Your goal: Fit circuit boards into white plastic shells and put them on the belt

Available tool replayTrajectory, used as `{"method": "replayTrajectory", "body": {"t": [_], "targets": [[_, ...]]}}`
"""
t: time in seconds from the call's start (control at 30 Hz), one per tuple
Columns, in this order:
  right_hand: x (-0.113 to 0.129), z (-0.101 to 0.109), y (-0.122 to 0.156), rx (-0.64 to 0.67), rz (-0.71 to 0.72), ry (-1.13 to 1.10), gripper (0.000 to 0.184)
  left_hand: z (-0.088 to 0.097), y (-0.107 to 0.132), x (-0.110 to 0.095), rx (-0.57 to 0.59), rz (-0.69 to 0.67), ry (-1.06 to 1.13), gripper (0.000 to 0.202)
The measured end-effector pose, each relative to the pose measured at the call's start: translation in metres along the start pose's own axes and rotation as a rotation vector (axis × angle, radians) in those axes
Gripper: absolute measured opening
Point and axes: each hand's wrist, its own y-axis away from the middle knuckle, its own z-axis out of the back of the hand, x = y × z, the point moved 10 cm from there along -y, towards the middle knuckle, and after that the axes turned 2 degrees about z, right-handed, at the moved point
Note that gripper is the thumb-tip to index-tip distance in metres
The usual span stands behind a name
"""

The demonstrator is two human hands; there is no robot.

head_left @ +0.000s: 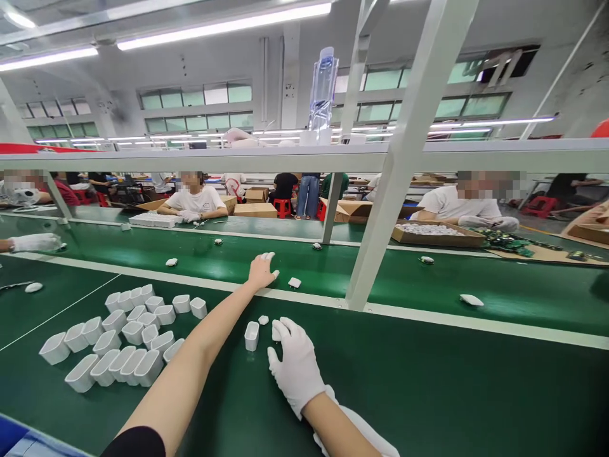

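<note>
My left hand (pixel 261 271) is bare with white fingertip covers. It reaches far forward over the white strip onto the moving green belt (pixel 219 260), fingers stretched out, and I see nothing in them. A small white part (pixel 294 282) lies just right of it. My right hand (pixel 295 363) wears a white glove and rests on the green worktable (pixel 428 381), fingers spread. Its fingertips touch a small white piece (pixel 276 332). A white open-topped plastic housing (pixel 252 336) stands just left of that hand, and a tiny white cap (pixel 263 320) lies behind it.
Several white housings (pixel 118 346) are clustered at the left of the worktable. More small white parts (pixel 471 299) ride the belt. A slanted white frame post (pixel 380 235) rises from the belt edge. Another worker's gloved hand (pixel 34 242) is at far left; other workers sit across with cardboard boxes (pixel 435 235).
</note>
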Motion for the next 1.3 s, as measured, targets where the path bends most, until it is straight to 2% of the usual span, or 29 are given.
{"method": "replayTrajectory", "body": {"t": [0.13, 0.27, 0.4, 0.53, 0.6, 0.67, 0.73, 0.8, 0.87, 0.93, 1.0, 1.07, 1.13, 1.2, 1.3], "targets": [[-0.010, -0.010, 0.000, 0.007, -0.056, 0.028, 0.049, -0.028, 0.013, -0.036, 0.157, -0.140, 0.039, 0.042], [-0.019, -0.016, 0.002, -0.003, -0.091, 0.044, 0.049, -0.042, 0.029, -0.054, 0.246, -0.160, 0.095, 0.033], [-0.024, -0.019, 0.003, -0.009, -0.106, 0.005, 0.049, -0.031, 0.032, -0.053, 0.266, -0.140, 0.196, 0.027], [-0.035, -0.014, 0.002, -0.050, -0.182, -0.079, 0.050, -0.006, 0.034, -0.042, 0.232, -0.095, 0.366, 0.025], [-0.043, -0.010, 0.002, -0.089, -0.235, -0.132, 0.051, 0.008, 0.044, -0.039, 0.205, -0.079, 0.483, 0.025], [-0.050, -0.006, 0.001, -0.134, -0.280, -0.184, 0.055, 0.020, 0.065, -0.043, 0.196, -0.076, 0.615, 0.026], [-0.057, -0.003, 0.000, -0.181, -0.316, -0.225, 0.064, 0.027, 0.097, -0.051, 0.225, -0.085, 0.749, 0.030], [-0.057, 0.004, -0.001, -0.254, -0.277, -0.276, 0.068, 0.031, 0.133, -0.061, 0.288, -0.095, 0.869, 0.035], [-0.049, 0.011, -0.003, -0.313, -0.158, -0.333, 0.062, 0.034, 0.167, -0.072, 0.362, -0.109, 0.970, 0.043], [-0.036, 0.016, -0.003, -0.325, -0.027, -0.378, 0.048, 0.039, 0.192, -0.078, 0.421, -0.117, 1.066, 0.046], [-0.026, 0.019, -0.003, -0.302, 0.036, -0.397, 0.038, 0.043, 0.205, -0.078, 0.478, -0.088, 1.183, 0.046], [-0.019, 0.022, -0.002, -0.292, 0.068, -0.412, 0.033, 0.049, 0.209, -0.070, 0.491, -0.055, 1.246, 0.046], [-0.013, 0.025, 0.000, -0.287, 0.081, -0.420, 0.036, 0.058, 0.206, -0.056, 0.412, -0.070, 1.157, 0.045], [-0.014, 0.020, 0.000, -0.226, 0.026, -0.512, 0.042, 0.065, 0.204, -0.039, 0.284, -0.108, 0.950, 0.052], [-0.025, -0.006, 0.001, -0.059, -0.211, -0.848, 0.053, 0.058, 0.208, -0.020, 0.199, -0.157, 0.675, 0.066]]}}
